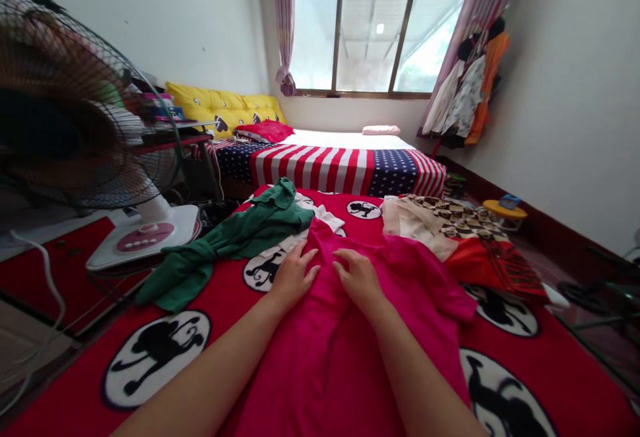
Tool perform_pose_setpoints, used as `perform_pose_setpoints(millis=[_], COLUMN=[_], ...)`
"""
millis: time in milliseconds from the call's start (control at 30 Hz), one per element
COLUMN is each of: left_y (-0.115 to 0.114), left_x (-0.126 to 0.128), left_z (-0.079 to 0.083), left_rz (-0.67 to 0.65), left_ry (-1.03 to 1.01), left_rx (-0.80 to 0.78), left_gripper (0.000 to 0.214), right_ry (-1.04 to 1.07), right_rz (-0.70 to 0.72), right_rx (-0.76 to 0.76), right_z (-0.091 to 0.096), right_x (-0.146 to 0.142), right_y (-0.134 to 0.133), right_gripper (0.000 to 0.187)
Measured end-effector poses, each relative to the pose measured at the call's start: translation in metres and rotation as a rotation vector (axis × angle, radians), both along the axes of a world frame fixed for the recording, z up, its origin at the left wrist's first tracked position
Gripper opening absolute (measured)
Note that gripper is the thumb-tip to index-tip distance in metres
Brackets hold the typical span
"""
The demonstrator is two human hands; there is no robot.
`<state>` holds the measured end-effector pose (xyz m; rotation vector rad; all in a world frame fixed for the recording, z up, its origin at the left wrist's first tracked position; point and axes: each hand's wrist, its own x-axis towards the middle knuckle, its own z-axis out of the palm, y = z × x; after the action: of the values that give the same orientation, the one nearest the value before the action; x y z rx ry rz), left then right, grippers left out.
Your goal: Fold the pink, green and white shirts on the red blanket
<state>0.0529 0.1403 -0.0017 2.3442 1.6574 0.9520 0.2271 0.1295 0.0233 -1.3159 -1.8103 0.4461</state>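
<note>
A bright pink short-sleeved shirt (pixel 320 370) lies spread on a red blanket (pixel 230 350) printed with black monkey figures in white circles. My left hand (pixel 294 276) rests at the shirt's upper left edge, thumb and fingers apart. On the fabric just across from it lies my right hand (pixel 359 278), its fingers loosely bent and spread. Both hands touch the cloth near the collar, without a visible grip. Left of them is a crumpled green garment (pixel 235 237), partly over a white one (pixel 327 217). To the right lie a beige and checked garment (pixel 425 220) and an orange-red garment (pixel 493 264).
A standing fan (pixel 145 237) is close on the left, with a white cable (pixel 55 290) hanging nearby. Beyond the blanket stands a bed with a flag-patterned cover (pixel 320 167). Clothes (pixel 470 90) hang by the right wall, and a small yellow stool (pixel 505 210) stands below them.
</note>
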Motion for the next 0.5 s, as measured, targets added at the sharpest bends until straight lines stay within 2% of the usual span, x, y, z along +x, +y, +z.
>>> perform_pose_setpoints(millis=[100,233,367,500], left_y=[-0.001,0.0,0.0,-0.001], left_x=[0.002,0.0,-0.002,0.001], left_z=[-0.004,0.002,0.003,-0.001], left_rz=[0.046,0.051,-0.133,-0.3], left_ry=[-0.067,-0.312,-0.455,-0.375], left_rx=[0.022,0.008,0.057,0.161], left_gripper=[0.039,0.042,0.035,0.037], right_ry=[0.079,0.201,0.107,-0.041], right_rz=[-0.025,-0.049,-0.045,-0.032], right_rx=[-0.002,-0.083,-0.145,-0.205], right_z=[-0.003,0.016,0.037,0.048], right_x=[-0.002,-0.007,-0.022,-0.034], right_y=[0.004,0.038,0.094,0.132], right_gripper=[0.026,0.028,0.03,0.033])
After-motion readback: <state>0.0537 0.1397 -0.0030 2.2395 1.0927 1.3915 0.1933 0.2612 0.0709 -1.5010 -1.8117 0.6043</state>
